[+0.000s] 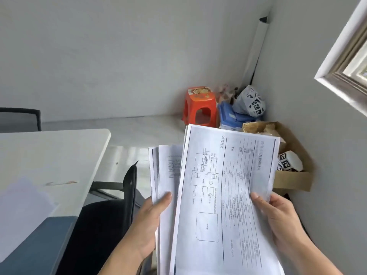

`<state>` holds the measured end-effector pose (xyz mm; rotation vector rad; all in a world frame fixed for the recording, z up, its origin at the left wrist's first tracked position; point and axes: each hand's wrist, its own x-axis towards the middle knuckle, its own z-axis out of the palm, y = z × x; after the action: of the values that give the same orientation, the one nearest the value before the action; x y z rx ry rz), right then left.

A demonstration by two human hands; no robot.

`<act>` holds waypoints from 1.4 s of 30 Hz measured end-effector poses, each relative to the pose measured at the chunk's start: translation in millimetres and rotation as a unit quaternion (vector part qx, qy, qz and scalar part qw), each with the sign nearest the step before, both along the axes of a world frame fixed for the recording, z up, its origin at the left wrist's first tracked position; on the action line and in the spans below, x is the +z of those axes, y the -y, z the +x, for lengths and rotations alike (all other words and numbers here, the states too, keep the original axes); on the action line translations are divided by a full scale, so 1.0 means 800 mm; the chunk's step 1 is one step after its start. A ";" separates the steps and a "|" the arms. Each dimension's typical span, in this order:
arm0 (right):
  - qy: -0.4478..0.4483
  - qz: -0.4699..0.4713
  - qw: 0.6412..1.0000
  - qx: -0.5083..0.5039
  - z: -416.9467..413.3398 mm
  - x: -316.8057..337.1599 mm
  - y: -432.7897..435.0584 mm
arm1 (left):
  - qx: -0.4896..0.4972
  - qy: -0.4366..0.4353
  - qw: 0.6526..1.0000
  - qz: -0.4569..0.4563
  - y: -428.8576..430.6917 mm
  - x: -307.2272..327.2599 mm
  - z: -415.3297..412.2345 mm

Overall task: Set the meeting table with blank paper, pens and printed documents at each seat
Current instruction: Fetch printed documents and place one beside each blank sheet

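I hold printed documents in both hands in front of me. My right hand [278, 217] grips a sheet with a wiring diagram and tables [224, 185] at its right edge. My left hand [153, 215] holds the remaining stack of printed documents [165, 175], which fans out behind and to the left of that sheet. The white meeting table [59, 151] lies to the left. On it rest a blank sheet of paper [21, 207] near the front edge and a pen [61, 183] just beyond it.
A black office chair [111, 215] stands between me and the table, and another chair back [19, 119] shows at the far left. In the room's corner are a red plastic stool [199, 106], blue packs and bags [234, 114], and an open cardboard box [294, 175].
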<state>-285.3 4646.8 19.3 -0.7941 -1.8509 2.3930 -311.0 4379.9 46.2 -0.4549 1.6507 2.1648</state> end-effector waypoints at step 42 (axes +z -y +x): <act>0.029 0.174 0.831 0.528 -1.057 -0.063 0.258 | 0.560 0.106 0.822 -0.018 0.181 -0.033 -0.659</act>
<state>-1131.2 4440.6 -31.4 0.3390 -3.1895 2.2235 -838.1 4235.0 20.2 -2.0033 1.4136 2.6035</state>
